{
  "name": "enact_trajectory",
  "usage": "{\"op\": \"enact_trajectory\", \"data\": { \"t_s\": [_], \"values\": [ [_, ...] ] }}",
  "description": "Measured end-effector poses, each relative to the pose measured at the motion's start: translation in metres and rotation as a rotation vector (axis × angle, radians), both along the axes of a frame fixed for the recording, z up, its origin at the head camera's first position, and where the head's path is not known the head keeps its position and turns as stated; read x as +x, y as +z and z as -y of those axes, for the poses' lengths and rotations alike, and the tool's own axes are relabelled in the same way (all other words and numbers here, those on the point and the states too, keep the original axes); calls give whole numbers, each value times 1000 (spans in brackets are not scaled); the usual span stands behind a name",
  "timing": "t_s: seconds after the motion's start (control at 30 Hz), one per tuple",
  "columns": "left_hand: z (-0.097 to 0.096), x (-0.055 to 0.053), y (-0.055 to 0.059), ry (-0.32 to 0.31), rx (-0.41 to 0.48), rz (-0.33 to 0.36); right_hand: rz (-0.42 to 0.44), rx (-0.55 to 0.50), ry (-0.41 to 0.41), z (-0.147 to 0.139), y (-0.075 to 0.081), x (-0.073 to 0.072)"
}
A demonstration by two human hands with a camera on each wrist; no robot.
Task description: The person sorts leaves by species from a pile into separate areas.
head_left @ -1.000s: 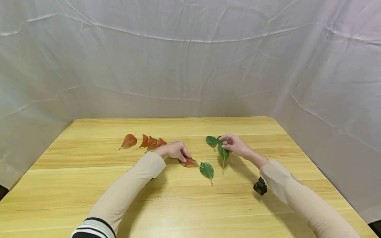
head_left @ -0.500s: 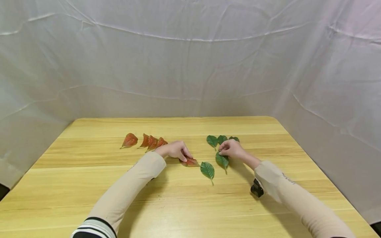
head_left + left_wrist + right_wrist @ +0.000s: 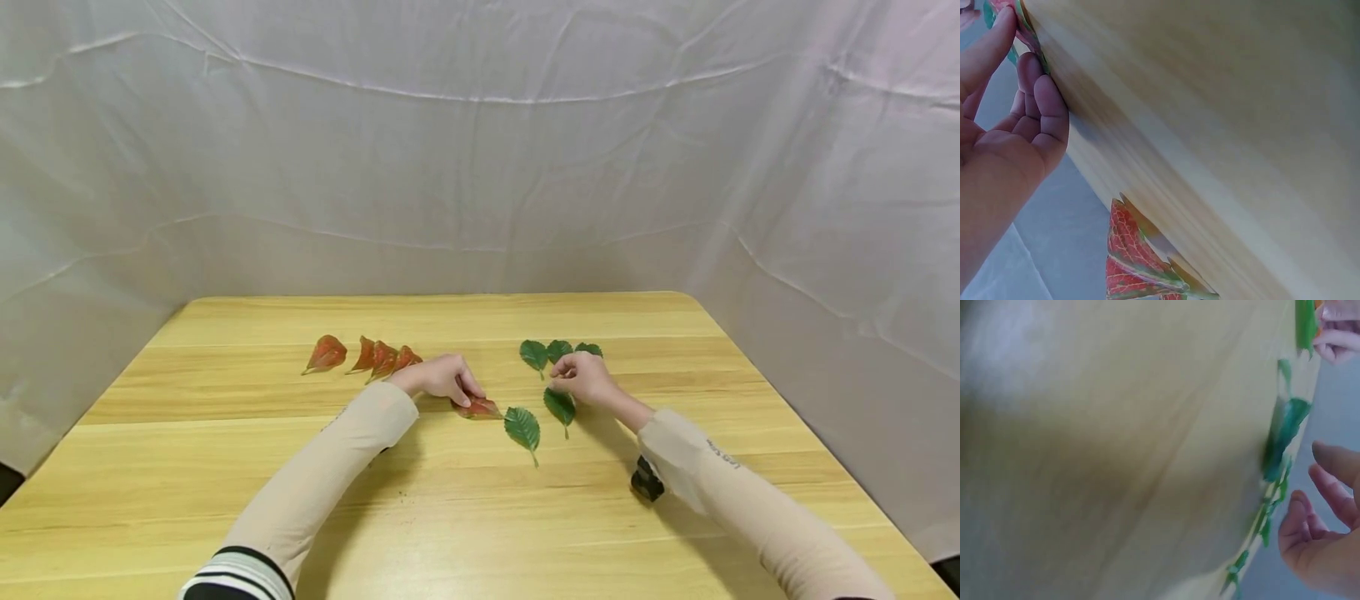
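My left hand pinches a red leaf at the middle of the table; the left wrist view shows the thumb on it. Just right of that leaf lies a green leaf, its stem toward me. Beyond it, another green leaf rests on the table below my right hand. In the right wrist view, the right thumb and fingers stand apart with nothing between them, clear of the green leaf.
Several red leaves lie in a row at the back left, one set apart. A row of green leaves lies behind my right hand. Grey cloth hangs around the wooden table.
My right hand has moved slightly left and toward me, lowered a green leaf to the table and let it go. The left hand has stayed on the red leaf.
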State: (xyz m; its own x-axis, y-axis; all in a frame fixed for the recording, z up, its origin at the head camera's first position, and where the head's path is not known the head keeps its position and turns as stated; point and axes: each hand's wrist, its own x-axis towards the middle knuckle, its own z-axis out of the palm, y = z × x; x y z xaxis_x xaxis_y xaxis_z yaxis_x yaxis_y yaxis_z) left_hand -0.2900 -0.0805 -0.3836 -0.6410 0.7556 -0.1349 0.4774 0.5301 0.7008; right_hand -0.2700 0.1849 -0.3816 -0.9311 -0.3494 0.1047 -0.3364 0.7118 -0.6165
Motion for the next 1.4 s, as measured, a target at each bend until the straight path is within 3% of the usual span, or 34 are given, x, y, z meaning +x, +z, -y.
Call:
{"op": "enact_trajectory", "data": {
  "t_s": [0.23,0.47,0.6,0.9,1.2,1.4],
  "values": [
    [2,0,0,15,-22,-19,-57,-30,139,13,6,17],
    [3,1,3,-4,-47,-65,68,-61,245,23,4,32],
    [4,3,6,-11,-21,-40,118,-58,280,25,2,39],
    [8,6,10,45,33,37,166,-2,277,28,-4,46],
    [11,9,8,36,81,165,234,6,228,31,-1,53],
    [11,13,8,30,71,189,235,20,249,32,1,55]
  ]
}}
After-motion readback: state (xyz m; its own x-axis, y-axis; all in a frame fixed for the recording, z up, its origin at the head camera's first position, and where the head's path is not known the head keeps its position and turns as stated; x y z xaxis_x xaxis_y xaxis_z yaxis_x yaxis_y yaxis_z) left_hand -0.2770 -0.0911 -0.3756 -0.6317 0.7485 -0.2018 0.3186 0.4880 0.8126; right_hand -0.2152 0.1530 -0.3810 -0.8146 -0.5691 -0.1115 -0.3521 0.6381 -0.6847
